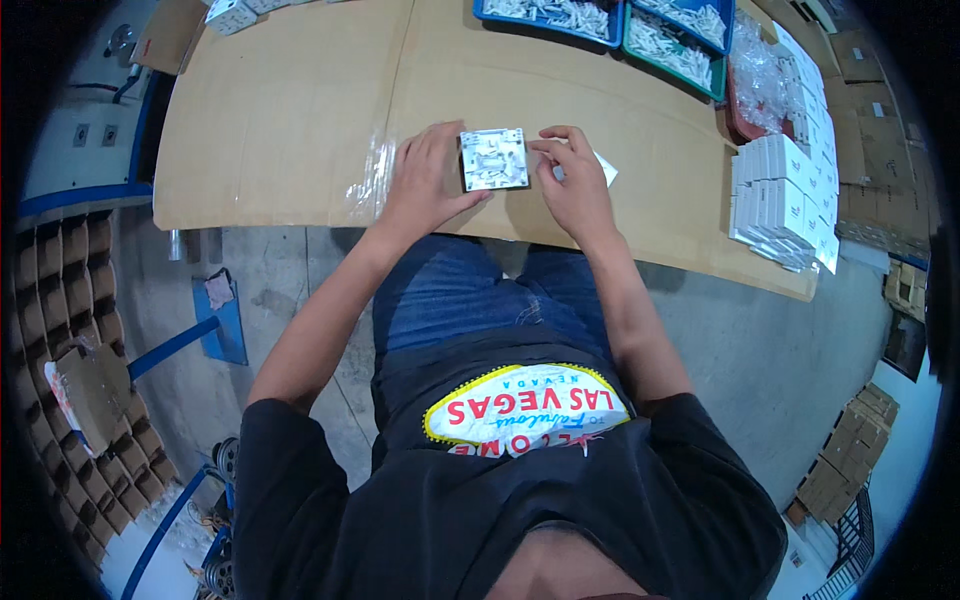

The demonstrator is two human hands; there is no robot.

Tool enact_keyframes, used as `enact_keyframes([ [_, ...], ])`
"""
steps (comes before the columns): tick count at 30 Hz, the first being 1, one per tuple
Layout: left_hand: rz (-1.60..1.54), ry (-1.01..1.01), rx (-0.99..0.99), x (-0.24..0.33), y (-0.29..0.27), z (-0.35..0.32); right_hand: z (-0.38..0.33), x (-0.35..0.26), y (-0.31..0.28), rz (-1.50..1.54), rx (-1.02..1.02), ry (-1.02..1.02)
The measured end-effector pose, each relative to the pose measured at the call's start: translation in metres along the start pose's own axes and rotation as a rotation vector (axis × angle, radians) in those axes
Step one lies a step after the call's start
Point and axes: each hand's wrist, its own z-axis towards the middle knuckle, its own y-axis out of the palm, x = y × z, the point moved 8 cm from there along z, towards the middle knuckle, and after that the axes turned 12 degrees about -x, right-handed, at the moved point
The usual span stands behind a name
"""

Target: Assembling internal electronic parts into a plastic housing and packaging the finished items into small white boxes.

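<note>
A square white piece (pixel 494 160) with grey, metallic-looking fittings on its upper face sits close to the table's near edge. Its left side looks dark. My left hand (pixel 425 182) is closed on it, fingers along the left side and thumb at the near corner. Just right of the piece, my right hand (pixel 578 185) has its fingers curled, with index fingertip and thumb close to the piece's right edge. Whether those fingers pinch something small cannot be made out. Partly hidden behind the right hand is a flat white slip (pixel 607 169).
Cardboard (pixel 300 120) covers the table. Blue trays (pixel 600 42) and a green tray (pixel 672 70) at the far side hold many small white pieces. To the right are a clear plastic bag (pixel 762 75) over a red container (pixel 742 125) and stacked white boxes (pixel 778 195).
</note>
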Motion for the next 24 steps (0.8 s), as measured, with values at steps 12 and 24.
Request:
enact_keyframes([
  [12,0.198,-0.135,-0.103,0.001,0.007,0.003,0.062,0.014,-0.085,0.101,-0.009,0.0],
  [24,0.176,-0.149,-0.095,0.001,-0.005,0.009,0.402,0.055,-0.195,-0.495,0.252,-0.118],
])
